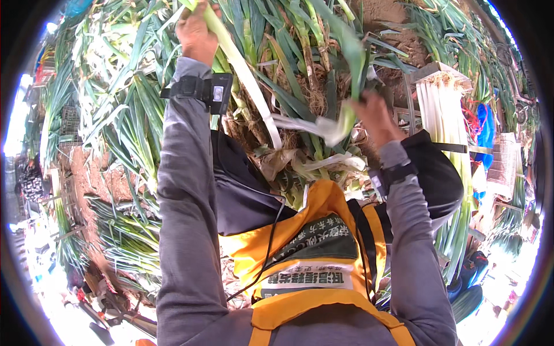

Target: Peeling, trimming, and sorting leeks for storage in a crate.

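My left hand [198,36], at the upper left, is closed around a long green onion [239,63]. Its pale white stalk slants down to the right, ending above my knees. At the right, my right hand [379,120] is closed on a peeled outer leaf [329,130], blurred by motion. The leaf's whitish strip stretches toward the stalk's lower end; whether it still joins there I cannot tell. Unpeeled green onions [309,63] with brown roots lie in front of my knees. Torn pale skins [340,163] sit just below the leaf.
To the right, a bundle of white-stalked green onions [441,109] rests in a metal frame, with a strap across it. Loose green onions [124,230] lie on the soil at left. A yellow apron [311,222] covers my lap. A blue bag [486,135] is at far right.
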### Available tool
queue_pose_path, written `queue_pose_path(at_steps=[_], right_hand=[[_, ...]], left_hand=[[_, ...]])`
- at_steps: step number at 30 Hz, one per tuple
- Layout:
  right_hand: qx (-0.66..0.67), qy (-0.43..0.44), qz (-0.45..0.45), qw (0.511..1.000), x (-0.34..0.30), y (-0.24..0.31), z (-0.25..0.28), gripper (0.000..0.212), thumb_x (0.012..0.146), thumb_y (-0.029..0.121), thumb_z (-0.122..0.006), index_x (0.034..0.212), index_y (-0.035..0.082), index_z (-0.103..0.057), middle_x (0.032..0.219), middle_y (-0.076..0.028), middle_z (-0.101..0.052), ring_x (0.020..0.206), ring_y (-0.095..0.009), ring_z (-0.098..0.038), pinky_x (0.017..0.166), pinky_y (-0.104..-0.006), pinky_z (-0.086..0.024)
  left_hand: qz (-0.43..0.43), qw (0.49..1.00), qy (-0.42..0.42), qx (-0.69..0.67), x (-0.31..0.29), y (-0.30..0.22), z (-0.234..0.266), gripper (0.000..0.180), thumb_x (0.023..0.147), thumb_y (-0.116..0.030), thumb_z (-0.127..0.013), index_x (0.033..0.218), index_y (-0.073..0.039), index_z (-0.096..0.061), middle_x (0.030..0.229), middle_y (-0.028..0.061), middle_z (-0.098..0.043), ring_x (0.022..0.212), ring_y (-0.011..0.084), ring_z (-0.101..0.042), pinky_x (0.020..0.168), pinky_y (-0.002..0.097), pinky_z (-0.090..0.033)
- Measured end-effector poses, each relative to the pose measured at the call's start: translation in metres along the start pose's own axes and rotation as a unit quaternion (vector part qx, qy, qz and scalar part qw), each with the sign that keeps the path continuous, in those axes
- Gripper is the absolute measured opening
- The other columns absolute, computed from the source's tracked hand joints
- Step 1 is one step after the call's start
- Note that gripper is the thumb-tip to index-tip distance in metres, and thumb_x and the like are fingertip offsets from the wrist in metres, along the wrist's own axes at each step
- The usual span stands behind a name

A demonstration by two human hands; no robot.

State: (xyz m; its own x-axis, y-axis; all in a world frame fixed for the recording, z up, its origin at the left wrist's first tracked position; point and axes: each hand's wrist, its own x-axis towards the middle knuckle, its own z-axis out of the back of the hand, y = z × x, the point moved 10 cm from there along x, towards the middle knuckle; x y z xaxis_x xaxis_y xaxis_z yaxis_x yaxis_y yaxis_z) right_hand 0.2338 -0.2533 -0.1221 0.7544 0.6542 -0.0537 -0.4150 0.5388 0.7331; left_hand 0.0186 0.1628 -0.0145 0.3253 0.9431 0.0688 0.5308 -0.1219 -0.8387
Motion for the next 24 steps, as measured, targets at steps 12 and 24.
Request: queue_pose_path(at_steps=[12, 24], right_hand=[[-0.373, 0.202, 0.141, 0.895, -0.073, -0.076, -0.095, 0.022, 0.087, 0.025, -0.062, 0.093, 0.005, -0.068, 0.091, -0.018, -0.068, 0.081, -0.037, -0.067, 0.066, -0.0466, -0.052], [0.085, -0.04, 0.325, 0.941, -0.013, 0.222, -0.065, 0.027, 0.08, 0.021, -0.077, 0.094, 0.003, -0.063, 0.091, -0.014, -0.066, 0.079, -0.033, -0.067, 0.068, -0.0401, -0.053]], left_hand=[[-0.09, 0.992, 0.011, -0.092, -0.012, -0.061, 0.009, 0.032, 0.088, -0.001, -0.066, 0.114, -0.005, -0.048, 0.097, 0.0163, -0.062, 0.084, 0.0299, -0.067, 0.076, 0.041, -0.06], [-0.1, 0.987, 0.055, -0.112, -0.025, -0.039, -0.033, 0.033, 0.088, -0.001, -0.064, 0.112, -0.011, -0.044, 0.083, 0.0139, -0.059, 0.066, 0.0243, -0.058, 0.056, 0.0369, -0.05]])
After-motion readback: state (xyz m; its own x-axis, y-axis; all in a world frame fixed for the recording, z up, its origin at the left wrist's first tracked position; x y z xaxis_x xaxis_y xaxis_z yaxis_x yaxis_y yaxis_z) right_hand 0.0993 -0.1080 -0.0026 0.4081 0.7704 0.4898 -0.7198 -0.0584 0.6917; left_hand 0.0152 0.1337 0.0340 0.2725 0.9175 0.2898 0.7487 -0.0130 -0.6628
